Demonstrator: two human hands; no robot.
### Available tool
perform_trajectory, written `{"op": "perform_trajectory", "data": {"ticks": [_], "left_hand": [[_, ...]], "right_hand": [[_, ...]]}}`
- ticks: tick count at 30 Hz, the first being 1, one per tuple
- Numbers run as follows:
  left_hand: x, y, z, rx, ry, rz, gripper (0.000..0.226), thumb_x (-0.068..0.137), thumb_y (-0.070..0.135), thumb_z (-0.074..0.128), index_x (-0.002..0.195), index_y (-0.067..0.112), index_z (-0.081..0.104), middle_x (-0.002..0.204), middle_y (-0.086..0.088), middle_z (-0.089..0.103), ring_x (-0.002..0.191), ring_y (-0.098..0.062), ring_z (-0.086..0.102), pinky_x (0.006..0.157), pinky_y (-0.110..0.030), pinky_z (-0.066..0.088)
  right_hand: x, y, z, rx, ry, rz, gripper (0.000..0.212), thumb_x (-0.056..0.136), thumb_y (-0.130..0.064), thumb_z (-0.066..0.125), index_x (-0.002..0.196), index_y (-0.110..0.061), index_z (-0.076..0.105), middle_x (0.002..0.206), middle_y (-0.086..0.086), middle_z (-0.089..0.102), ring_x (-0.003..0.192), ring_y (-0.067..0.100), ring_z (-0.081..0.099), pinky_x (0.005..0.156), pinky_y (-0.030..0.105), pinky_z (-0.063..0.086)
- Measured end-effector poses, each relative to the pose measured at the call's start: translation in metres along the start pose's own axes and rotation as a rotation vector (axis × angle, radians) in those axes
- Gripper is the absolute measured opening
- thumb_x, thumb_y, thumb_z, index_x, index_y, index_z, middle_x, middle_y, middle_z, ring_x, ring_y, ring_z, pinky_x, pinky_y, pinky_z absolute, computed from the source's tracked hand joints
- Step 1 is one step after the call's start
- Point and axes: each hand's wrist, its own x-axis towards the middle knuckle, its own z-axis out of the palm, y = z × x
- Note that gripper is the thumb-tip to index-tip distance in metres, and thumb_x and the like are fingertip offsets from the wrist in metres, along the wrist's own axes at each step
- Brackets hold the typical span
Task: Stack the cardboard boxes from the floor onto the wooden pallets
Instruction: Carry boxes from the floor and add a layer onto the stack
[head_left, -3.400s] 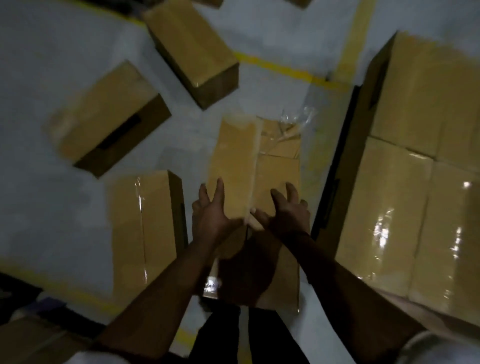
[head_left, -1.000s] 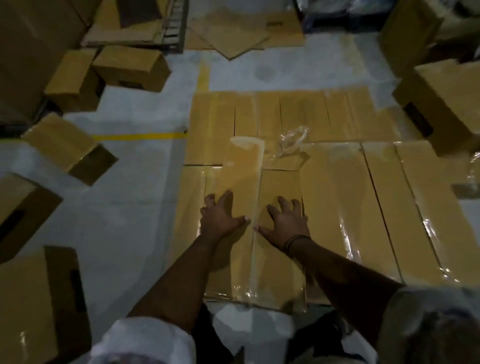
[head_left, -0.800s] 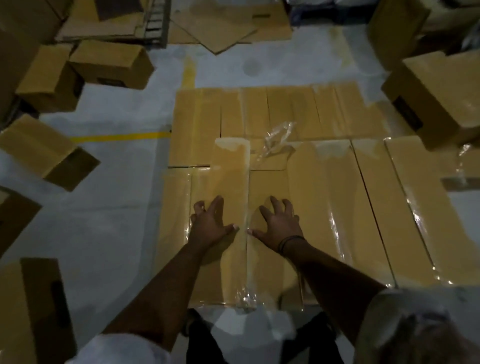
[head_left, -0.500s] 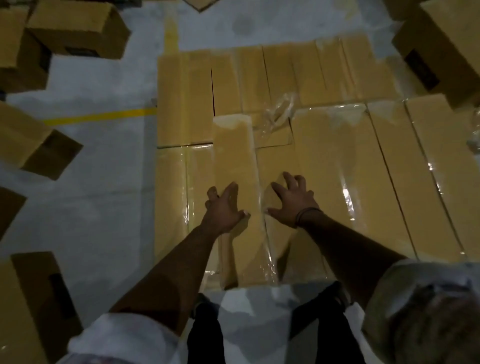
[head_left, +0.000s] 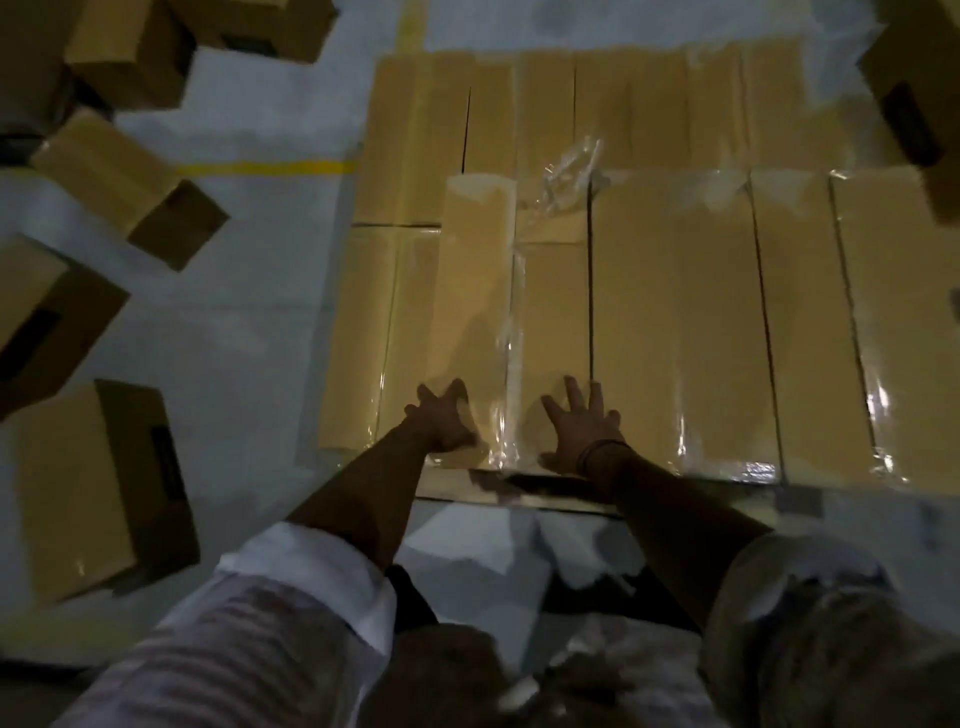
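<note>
A cardboard box (head_left: 480, 291) with loose clear tape on top lies among a flat layer of stacked boxes (head_left: 675, 312). My left hand (head_left: 441, 423) presses flat on its near end with fingers spread. My right hand (head_left: 584, 426) presses flat beside it, on the box's right half, fingers straight. A strip of wooden pallet (head_left: 519, 493) shows under the near edge of the stack. Loose boxes (head_left: 93, 483) lie on the floor to the left.
Several scattered boxes (head_left: 124, 182) lie on the grey floor at the left, with more at the top left (head_left: 130, 52). Another box (head_left: 914, 93) sits raised at the top right. A yellow floor line (head_left: 270, 167) runs left of the stack. Crumpled plastic wrap (head_left: 566, 171) lies on the stack.
The box has come from the floor onto the stack. My hands have slid back toward its near end, still pressing flat. The view has tilted down and nearer.
</note>
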Motion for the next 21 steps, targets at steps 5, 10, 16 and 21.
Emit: {"op": "perform_trajectory", "data": {"ticks": [5, 10, 16, 21], "left_hand": [[-0.018, -0.019, 0.044, 0.131, 0.088, 0.048, 0.131, 0.071, 0.045, 0.091, 0.162, 0.037, -0.004, 0.165, -0.024, -0.009, 0.142, -0.056, 0.022, 0.113, -0.059, 0.033], [-0.018, -0.05, 0.047, 0.161, 0.146, 0.153, 0.122, 0.069, 0.027, 0.093, 0.159, 0.039, 0.011, 0.152, -0.021, 0.022, 0.124, -0.049, 0.051, 0.103, -0.055, 0.051], [-0.012, -0.063, 0.05, 0.26, 0.247, 0.257, 0.105, 0.078, 0.009, 0.083, 0.157, 0.034, 0.018, 0.137, -0.021, 0.035, 0.106, -0.044, 0.06, 0.092, -0.053, 0.057], [0.0, -0.061, 0.049, 0.256, 0.286, 0.236, 0.103, 0.082, 0.008, 0.08, 0.16, 0.036, 0.019, 0.145, -0.022, 0.031, 0.113, -0.045, 0.058, 0.095, -0.052, 0.056]], "right_hand": [[-0.032, 0.015, 0.039, 0.053, -0.014, 0.039, 0.107, 0.083, -0.049, 0.076, 0.161, -0.032, 0.003, 0.165, 0.007, -0.029, 0.15, 0.049, -0.015, 0.118, 0.067, 0.017], [-0.031, 0.004, 0.047, 0.035, 0.096, 0.081, 0.094, 0.089, -0.027, 0.073, 0.159, -0.029, 0.009, 0.167, 0.011, -0.017, 0.15, 0.051, -0.001, 0.115, 0.064, 0.03], [-0.025, 0.01, 0.047, -0.111, 0.125, 0.062, 0.095, 0.088, -0.039, 0.073, 0.159, -0.027, 0.009, 0.167, 0.015, -0.007, 0.144, 0.051, 0.016, 0.105, 0.059, 0.04], [-0.02, 0.018, 0.045, -0.137, 0.157, 0.033, 0.09, 0.091, -0.04, 0.071, 0.159, -0.027, 0.013, 0.167, 0.016, 0.0, 0.143, 0.052, 0.018, 0.104, 0.061, 0.041]]}}
